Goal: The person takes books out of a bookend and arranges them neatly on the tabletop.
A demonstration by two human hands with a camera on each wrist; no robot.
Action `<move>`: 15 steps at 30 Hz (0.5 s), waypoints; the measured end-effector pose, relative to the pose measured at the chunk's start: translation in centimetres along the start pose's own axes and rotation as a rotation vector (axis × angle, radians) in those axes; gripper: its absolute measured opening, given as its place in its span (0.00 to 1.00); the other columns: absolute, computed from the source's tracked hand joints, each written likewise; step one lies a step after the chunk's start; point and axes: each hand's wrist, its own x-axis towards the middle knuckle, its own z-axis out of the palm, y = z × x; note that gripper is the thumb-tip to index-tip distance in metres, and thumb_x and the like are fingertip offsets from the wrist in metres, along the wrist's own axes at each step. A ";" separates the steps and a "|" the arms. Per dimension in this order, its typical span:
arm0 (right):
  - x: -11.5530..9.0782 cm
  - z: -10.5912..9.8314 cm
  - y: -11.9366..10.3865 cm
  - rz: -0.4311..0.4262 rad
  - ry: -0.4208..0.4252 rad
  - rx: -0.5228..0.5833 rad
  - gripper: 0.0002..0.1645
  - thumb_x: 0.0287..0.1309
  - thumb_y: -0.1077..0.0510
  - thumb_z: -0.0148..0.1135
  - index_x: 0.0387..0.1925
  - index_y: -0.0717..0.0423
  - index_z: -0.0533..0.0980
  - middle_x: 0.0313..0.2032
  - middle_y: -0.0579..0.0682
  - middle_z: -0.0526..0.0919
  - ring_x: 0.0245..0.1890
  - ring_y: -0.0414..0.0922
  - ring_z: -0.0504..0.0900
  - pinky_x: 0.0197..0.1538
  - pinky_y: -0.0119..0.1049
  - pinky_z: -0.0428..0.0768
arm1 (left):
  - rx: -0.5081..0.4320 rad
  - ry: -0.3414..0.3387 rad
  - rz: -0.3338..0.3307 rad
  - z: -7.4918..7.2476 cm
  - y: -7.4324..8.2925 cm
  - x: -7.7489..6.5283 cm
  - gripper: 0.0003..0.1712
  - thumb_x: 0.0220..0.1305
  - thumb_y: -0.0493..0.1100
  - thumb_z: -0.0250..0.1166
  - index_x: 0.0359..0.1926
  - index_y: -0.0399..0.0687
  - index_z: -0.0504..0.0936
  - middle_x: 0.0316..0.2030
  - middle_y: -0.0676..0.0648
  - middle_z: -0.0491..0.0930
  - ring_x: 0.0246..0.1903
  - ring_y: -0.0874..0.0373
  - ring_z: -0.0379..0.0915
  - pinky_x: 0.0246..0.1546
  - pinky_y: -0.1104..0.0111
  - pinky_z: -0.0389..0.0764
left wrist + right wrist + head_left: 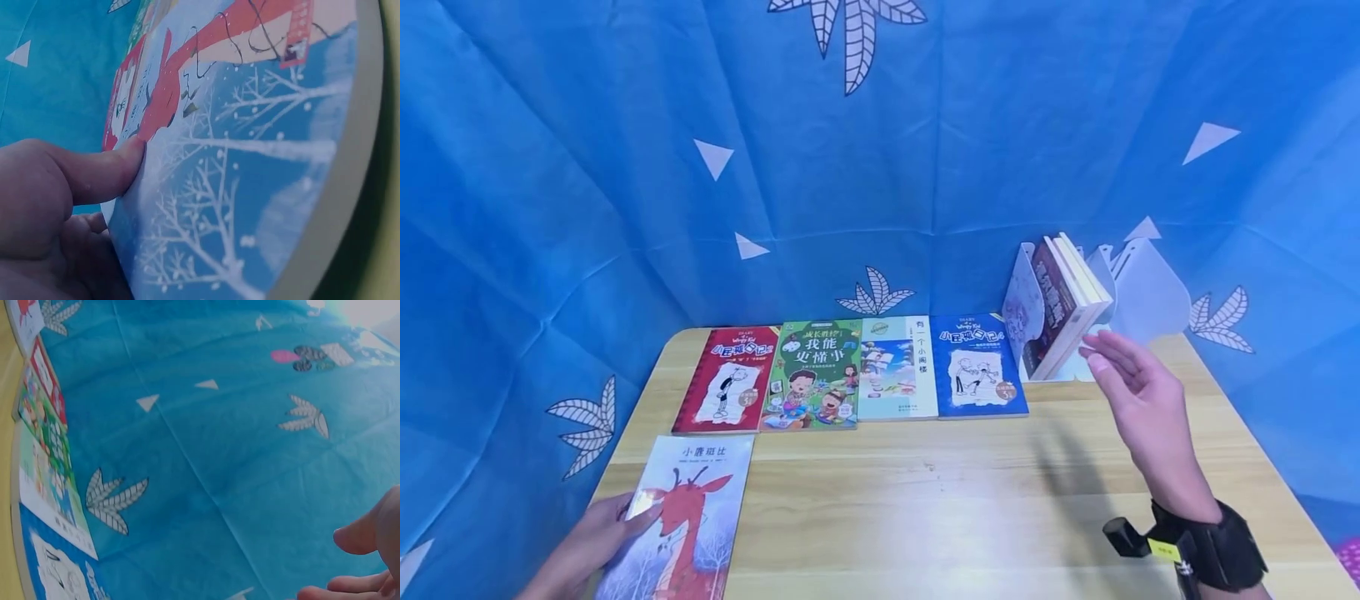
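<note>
A picture book with a red deer on its cover [700, 533] is at the table's front left, and my left hand [597, 533] grips its left edge. In the left wrist view the thumb [106, 172] presses on the cover while the other fingers go beneath, partly hidden. My right hand [1150, 408] is raised over the right side of the table with its fingers loosely extended and nothing in them. Close beyond its fingertips, a few books [1063, 308] lean in a white bookend rack [1150, 292].
Along the back lie a red book [727, 379], a green book [812, 375], a white and pale-green book [898, 367] and a blue book [979, 365], side by side. A blue patterned cloth [850, 167] hangs behind the wooden table [925, 500].
</note>
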 end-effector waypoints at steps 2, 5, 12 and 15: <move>0.7 -0.2 0.2 0.018 0.006 -0.006 0.35 0.77 0.43 0.53 0.78 0.50 0.62 0.72 0.54 0.75 0.65 0.29 0.77 0.58 0.11 0.74 | 0.004 0.013 -0.008 0.2 0.1 0.3 0.48 0.77 0.61 0.55 0.80 0.36 0.47 0.49 0.44 0.88 0.45 0.44 0.89 0.47 0.52 0.91; 1.5 -0.2 0.4 0.039 -0.001 -0.010 0.38 0.78 0.42 0.51 0.80 0.49 0.58 0.75 0.54 0.71 0.71 0.39 0.74 0.59 0.10 0.72 | 0.038 0.034 -0.021 0.1 0.5 0.5 0.46 0.79 0.58 0.54 0.79 0.32 0.47 0.48 0.43 0.88 0.43 0.46 0.89 0.46 0.54 0.91; 2.7 0.4 0.9 0.052 -0.011 0.005 0.38 0.78 0.41 0.50 0.81 0.48 0.56 0.78 0.56 0.65 0.77 0.52 0.67 0.63 0.11 0.71 | 0.247 0.131 -0.107 0.0 1.3 0.6 0.50 0.75 0.59 0.60 0.72 0.21 0.52 0.47 0.33 0.83 0.37 0.52 0.86 0.37 0.58 0.90; 2.9 0.6 1.0 0.056 -0.017 0.009 0.39 0.79 0.41 0.49 0.82 0.47 0.54 0.79 0.56 0.64 0.78 0.54 0.66 0.64 0.12 0.70 | 0.351 0.178 -0.121 0.1 1.7 0.5 0.49 0.73 0.60 0.63 0.70 0.20 0.56 0.45 0.31 0.83 0.34 0.53 0.84 0.34 0.60 0.88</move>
